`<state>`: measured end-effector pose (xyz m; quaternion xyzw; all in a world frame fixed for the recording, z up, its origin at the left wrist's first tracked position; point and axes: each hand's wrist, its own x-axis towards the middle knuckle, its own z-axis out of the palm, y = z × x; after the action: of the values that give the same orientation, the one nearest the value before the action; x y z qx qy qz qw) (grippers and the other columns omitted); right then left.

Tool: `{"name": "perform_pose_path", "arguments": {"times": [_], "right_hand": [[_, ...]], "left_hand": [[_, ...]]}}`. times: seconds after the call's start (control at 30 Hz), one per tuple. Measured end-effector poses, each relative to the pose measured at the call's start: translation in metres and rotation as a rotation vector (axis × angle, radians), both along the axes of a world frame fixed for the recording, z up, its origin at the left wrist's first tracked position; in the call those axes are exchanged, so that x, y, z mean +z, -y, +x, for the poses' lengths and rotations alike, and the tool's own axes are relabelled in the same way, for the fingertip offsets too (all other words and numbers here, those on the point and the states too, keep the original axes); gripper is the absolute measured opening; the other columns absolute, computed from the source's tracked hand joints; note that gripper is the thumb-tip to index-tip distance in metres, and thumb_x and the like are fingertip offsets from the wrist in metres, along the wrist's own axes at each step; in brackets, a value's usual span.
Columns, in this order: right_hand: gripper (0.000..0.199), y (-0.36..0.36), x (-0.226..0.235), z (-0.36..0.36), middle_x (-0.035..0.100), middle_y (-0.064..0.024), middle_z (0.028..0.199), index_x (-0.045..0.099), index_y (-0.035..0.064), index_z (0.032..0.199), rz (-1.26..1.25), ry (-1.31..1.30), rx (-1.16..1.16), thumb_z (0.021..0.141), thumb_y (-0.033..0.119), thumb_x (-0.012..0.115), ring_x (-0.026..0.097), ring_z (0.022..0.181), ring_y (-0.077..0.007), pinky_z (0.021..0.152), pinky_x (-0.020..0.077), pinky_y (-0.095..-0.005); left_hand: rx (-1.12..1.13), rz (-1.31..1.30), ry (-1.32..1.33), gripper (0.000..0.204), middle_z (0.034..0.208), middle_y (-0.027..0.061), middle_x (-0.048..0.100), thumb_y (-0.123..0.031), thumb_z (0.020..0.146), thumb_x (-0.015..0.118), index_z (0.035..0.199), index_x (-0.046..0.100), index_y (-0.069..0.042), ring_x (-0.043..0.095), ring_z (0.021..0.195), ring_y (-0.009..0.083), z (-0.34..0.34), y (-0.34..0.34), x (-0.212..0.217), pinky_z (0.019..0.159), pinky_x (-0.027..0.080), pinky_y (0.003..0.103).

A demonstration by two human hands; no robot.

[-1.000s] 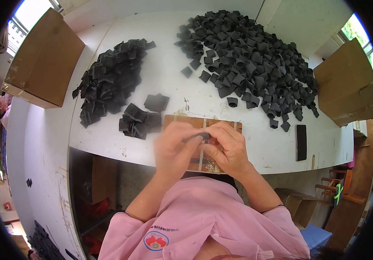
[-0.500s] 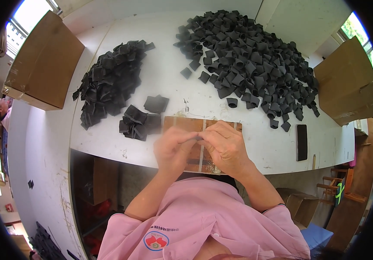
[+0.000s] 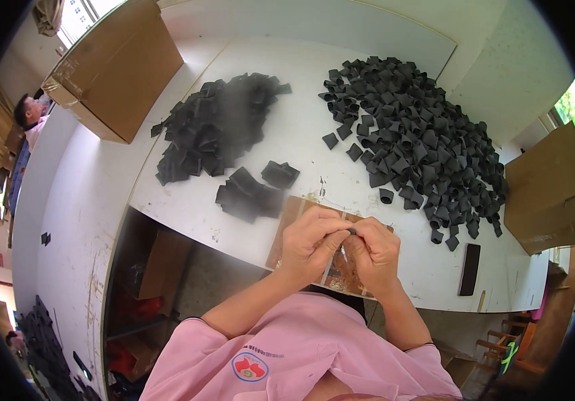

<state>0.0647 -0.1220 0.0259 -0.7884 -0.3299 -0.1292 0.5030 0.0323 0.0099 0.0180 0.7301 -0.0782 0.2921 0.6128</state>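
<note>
While both hands pinch one small black piece [image 3: 351,231], work stays close to the body.
Left hand [image 3: 309,242] and right hand [image 3: 373,248] meet fingertip to fingertip over a brown board [image 3: 289,220] at the worktop [image 3: 287,140] edge; flat stacks [image 3: 251,190] near, flattened pile [image 3: 217,127] left, tubular pile [image 3: 414,144] right, within reach.
</note>
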Motion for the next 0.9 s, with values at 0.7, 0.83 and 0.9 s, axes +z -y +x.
{"name": "perform_pose_path", "arguments": {"times": [0.7, 0.83, 0.9], "right_hand": [[0.024, 0.019, -0.014, 0.060, 0.057, -0.0022, 0.070, 0.055, -0.0032, 0.100, 0.388, -0.398, -0.257, 0.090, 0.016, 0.046, 0.047, 0.060, -0.0051, 0.054, 0.0392, -0.0186], [0.023, 0.026, -0.049, 0.019, 0.056, -0.0017, 0.069, 0.055, -0.0019, 0.100, 0.346, -0.713, -0.224, 0.090, 0.017, 0.047, 0.047, 0.059, -0.0052, 0.053, 0.0387, -0.0177], [0.019, 0.026, -0.063, -0.003, 0.057, -0.0039, 0.069, 0.057, -0.0020, 0.095, 0.236, -0.748, -0.196, 0.088, 0.013, 0.050, 0.051, 0.059, -0.0069, 0.054, 0.0409, -0.0193]], "left_hand": [[0.561, 0.939, -0.641, 0.036, 0.082, 0.0183, 0.055, -0.013, 0.071, 0.063, 0.099, 0.051, 0.006, 0.055, 0.077, 0.0341, 0.116, -0.091, -0.125, 0.068, 0.046, 0.040], [0.299, 0.838, -0.658, 0.027, 0.083, 0.0197, 0.055, -0.007, 0.068, 0.062, 0.091, 0.054, 0.003, 0.054, 0.079, 0.0360, 0.121, -0.094, -0.135, 0.069, 0.045, 0.043], [0.193, 0.539, -0.486, 0.027, 0.083, 0.0189, 0.055, -0.006, 0.067, 0.062, 0.092, 0.055, 0.000, 0.055, 0.079, 0.0351, 0.109, -0.077, -0.108, 0.069, 0.044, 0.042]]}}
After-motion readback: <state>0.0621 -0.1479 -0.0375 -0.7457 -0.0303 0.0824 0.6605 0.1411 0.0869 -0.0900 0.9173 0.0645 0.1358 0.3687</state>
